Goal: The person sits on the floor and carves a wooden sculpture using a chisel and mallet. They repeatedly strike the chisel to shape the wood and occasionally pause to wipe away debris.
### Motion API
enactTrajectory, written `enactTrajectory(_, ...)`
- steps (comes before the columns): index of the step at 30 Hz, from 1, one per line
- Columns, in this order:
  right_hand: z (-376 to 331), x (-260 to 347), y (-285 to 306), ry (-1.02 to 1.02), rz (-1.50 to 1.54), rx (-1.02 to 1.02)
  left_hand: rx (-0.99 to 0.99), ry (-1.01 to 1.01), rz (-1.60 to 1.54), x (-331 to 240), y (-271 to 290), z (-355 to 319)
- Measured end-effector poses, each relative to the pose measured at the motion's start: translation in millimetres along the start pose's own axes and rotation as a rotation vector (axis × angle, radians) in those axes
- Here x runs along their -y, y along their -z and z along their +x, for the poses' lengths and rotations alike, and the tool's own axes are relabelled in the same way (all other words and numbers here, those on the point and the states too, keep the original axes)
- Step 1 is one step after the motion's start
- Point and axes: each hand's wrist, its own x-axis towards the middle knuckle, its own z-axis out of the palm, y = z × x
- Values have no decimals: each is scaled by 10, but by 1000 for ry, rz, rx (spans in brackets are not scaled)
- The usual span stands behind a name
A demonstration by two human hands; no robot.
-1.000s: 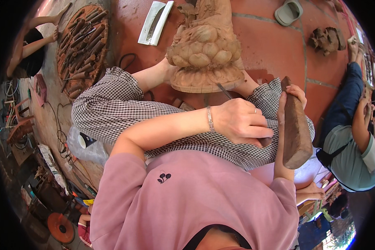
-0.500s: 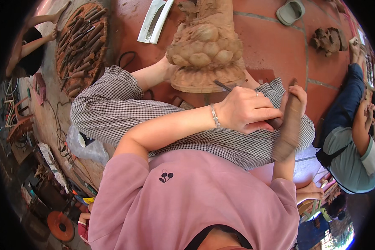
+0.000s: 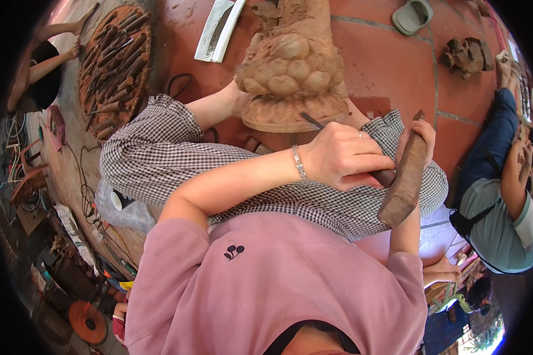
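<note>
My left hand is closed around a carving chisel; the thin dark blade points at the base of a carved wooden statue. The statue's lower part shows rounded overlapping petals above a flat rim, and its upper part runs out of view. Whether the blade tip touches the wood I cannot tell. Behind the fist pokes the chisel's brown handle end. My right hand grips the narrow end of a wooden mallet, whose thick end hangs toward me, right beside that handle end.
A round tray heaped with several wood-handled tools lies at the left. Past the statue are a white-edged package, a grey clog and a gnarled wood piece on red tiles. Other people sit at both sides.
The mallet, blurred before, now shows sharply, its thick end slightly further left and against the chisel's handle end or very near it. My left hand and the chisel have shifted slightly left.
</note>
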Motion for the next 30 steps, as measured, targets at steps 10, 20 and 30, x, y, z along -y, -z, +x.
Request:
enactTrajectory(10,-9,11,-9,24,182,-92,29,-53,-73,6,44,-15)
enactTrajectory(20,71,77,45,173,-53,43,103,-92,-96,11,102,-56)
enactTrajectory(30,37,74,55,143,-108,-26,127,-147,-147,43,178,-67)
